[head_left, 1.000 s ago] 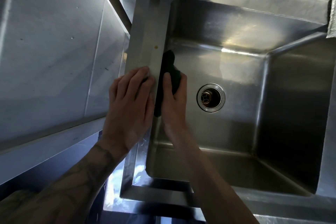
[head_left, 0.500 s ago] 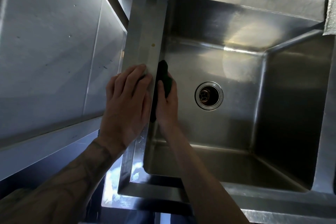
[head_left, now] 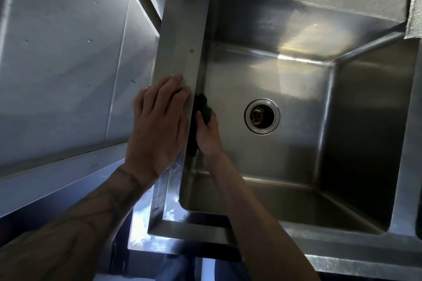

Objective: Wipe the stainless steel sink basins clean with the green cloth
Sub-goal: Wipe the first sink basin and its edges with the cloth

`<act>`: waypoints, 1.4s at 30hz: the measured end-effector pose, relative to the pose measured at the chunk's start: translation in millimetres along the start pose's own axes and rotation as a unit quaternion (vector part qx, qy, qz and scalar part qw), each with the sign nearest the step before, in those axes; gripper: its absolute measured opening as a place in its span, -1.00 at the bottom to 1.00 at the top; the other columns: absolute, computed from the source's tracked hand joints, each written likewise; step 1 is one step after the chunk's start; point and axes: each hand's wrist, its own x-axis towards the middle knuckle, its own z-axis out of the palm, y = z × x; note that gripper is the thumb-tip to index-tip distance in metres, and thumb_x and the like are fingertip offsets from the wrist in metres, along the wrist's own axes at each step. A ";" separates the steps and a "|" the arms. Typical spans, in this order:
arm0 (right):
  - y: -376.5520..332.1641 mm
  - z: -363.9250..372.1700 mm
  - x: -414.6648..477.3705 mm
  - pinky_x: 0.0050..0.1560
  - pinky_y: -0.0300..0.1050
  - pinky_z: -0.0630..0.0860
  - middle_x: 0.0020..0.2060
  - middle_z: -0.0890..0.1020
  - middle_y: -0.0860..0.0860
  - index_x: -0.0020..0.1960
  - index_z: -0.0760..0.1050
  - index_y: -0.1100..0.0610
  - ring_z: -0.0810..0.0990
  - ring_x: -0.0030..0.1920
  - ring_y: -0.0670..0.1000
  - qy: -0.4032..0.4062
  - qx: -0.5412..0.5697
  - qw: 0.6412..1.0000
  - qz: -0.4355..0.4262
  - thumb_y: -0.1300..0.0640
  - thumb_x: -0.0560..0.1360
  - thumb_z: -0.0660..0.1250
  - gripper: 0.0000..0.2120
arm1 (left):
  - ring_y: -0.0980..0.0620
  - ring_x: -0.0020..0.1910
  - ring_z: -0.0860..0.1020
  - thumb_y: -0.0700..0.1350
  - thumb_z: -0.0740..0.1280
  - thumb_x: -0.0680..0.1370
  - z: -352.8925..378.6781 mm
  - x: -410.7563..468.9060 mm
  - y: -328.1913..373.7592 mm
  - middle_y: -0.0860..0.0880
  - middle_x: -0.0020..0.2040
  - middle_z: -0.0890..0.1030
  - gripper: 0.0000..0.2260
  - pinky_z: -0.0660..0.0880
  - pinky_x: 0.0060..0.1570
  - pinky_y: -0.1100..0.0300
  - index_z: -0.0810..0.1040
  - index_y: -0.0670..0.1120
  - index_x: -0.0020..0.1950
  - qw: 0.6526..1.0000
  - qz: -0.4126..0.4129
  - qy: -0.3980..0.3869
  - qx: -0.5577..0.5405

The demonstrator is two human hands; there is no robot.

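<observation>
From the head camera I see my left hand lying flat on the sink's left rim, its fingers straight and close together, holding nothing, just bracing. My right hand is down inside the basin, pressing the green cloth against the upper part of the left wall, right under the rim; the fingers curl round the bunched cloth, thumb on its near face. The cloth shows as a dark fold running along the wall beside my hand. The drain sits well apart from it in the basin floor. As I judge it, the wipe is in its middle stretch: the left wall is being worked, a small yellowish spot remains on the rim further up, and the far wall, right wall and floor carry streaky glare that I cannot read as clean or dirty. A second basin barely shows at the right edge, seemingly yet to do. I can read no brand, label or writing anywhere.
</observation>
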 end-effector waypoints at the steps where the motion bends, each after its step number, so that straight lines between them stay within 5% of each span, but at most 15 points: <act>1: -2.8 -0.5 -5.9 0.30 -0.04 0.52 0.14 0.62 -0.04 0.26 0.46 -0.07 0.59 0.24 0.08 0.002 -0.006 1.000 -0.006 0.08 0.69 0.23 -0.82 | -0.26 0.46 0.45 -0.17 0.16 0.70 0.1 -0.2 0.7 -0.24 0.48 0.50 -0.67 0.39 0.39 -0.20 0.56 -0.25 0.38 1.000 -0.001 0.000 0.000; 6: -5.6 -8.5 -58.6 0.39 -0.06 0.45 0.31 0.58 -0.03 0.41 0.42 -0.04 0.53 0.34 -0.05 -0.008 0.036 0.990 -0.134 -0.02 0.65 0.25 -0.66 | -0.27 0.46 0.45 -0.08 0.02 0.76 -1.6 0.6 -0.1 -0.24 0.48 0.50 -0.58 0.36 0.40 -0.17 0.56 -0.25 0.38 1.000 0.001 -0.016 -0.002; 11: 5.2 -2.1 -26.3 0.38 0.16 0.45 0.20 0.60 0.04 0.29 0.45 -0.05 0.58 0.24 0.03 0.019 -0.019 1.000 -0.006 -0.03 0.61 0.26 -0.74 | -0.24 0.46 0.42 -0.19 0.18 0.67 -2.0 0.8 1.4 -0.22 0.48 0.50 -0.66 0.35 0.42 -0.16 0.56 -0.24 0.38 1.000 -0.002 -0.006 -0.005; 15: -8.9 -14.2 -69.8 0.28 -0.05 0.54 0.12 0.63 -0.05 0.19 0.48 -0.19 0.61 0.16 -0.05 -0.023 0.014 1.000 0.000 0.03 0.68 0.25 -0.85 | -0.24 0.46 0.41 -0.16 0.20 0.67 0.2 0.0 -0.9 -0.24 0.48 0.50 -0.67 0.36 0.41 -0.18 0.55 -0.25 0.38 1.000 0.004 -0.009 -0.003; 25: -13.1 -1.0 -50.2 0.24 0.18 0.59 0.16 0.65 0.17 0.29 0.47 0.03 0.65 0.14 0.16 0.003 0.074 0.991 0.115 0.12 0.68 0.25 -0.80 | -0.22 0.44 0.41 -0.18 0.13 0.69 -3.4 0.7 3.1 -0.23 0.46 0.52 -0.66 0.34 0.39 -0.13 0.58 -0.25 0.35 1.000 -0.001 0.007 -0.012; 30: -3.4 -25.4 -95.4 -0.01 -0.32 0.54 0.06 0.65 -0.09 0.28 0.48 -0.09 0.62 0.00 -0.15 -0.054 0.045 0.996 0.057 0.04 0.68 0.25 -0.81 | -0.23 0.45 0.40 -0.18 0.13 0.68 -2.1 0.0 1.0 -0.24 0.47 0.51 -0.65 0.34 0.40 -0.15 0.57 -0.25 0.37 1.000 0.003 0.000 -0.014; 32: 5.4 -22.5 -80.9 -0.19 -0.41 0.48 -0.01 0.62 -0.05 0.24 0.47 -0.02 0.59 -0.05 -0.09 -0.044 -0.004 0.996 0.074 0.08 0.68 0.24 -0.85 | -0.24 0.45 0.42 -0.19 0.14 0.68 -1.9 -0.2 1.9 -0.23 0.47 0.51 -0.66 0.33 0.40 -0.13 0.57 -0.24 0.36 1.000 0.001 0.003 -0.013; 34: 13.9 -18.3 -68.8 -0.17 -0.32 0.53 0.02 0.61 0.03 0.24 0.46 0.02 0.60 -0.05 -0.01 -0.041 -0.026 0.992 0.119 0.10 0.68 0.23 -0.85 | -0.23 0.45 0.43 -0.22 0.17 0.67 -1.8 -0.7 1.9 -0.22 0.47 0.51 -0.68 0.33 0.41 -0.12 0.57 -0.24 0.36 1.000 0.002 0.007 -0.012; 38: 23.2 -20.8 -86.0 0.24 0.12 0.57 0.14 0.62 0.08 0.29 0.46 -0.09 0.63 0.11 0.11 -0.041 -0.033 0.984 0.168 0.01 0.65 0.25 -0.78 | -0.22 0.45 0.40 -0.22 0.17 0.68 0.4 -1.0 0.8 -0.23 0.46 0.51 -0.68 0.33 0.41 -0.14 0.57 -0.24 0.37 1.000 0.001 0.005 -0.011; 42: 24.4 -21.1 -75.3 0.21 0.21 0.61 0.09 0.68 0.13 0.25 0.50 -0.12 0.68 0.08 0.18 -0.033 0.010 0.973 0.226 -0.01 0.61 0.28 -0.78 | -0.22 0.46 0.40 -0.22 0.19 0.68 0.6 -0.9 0.2 -0.23 0.47 0.50 -0.69 0.32 0.41 -0.13 0.55 -0.24 0.38 1.000 0.005 0.002 -0.011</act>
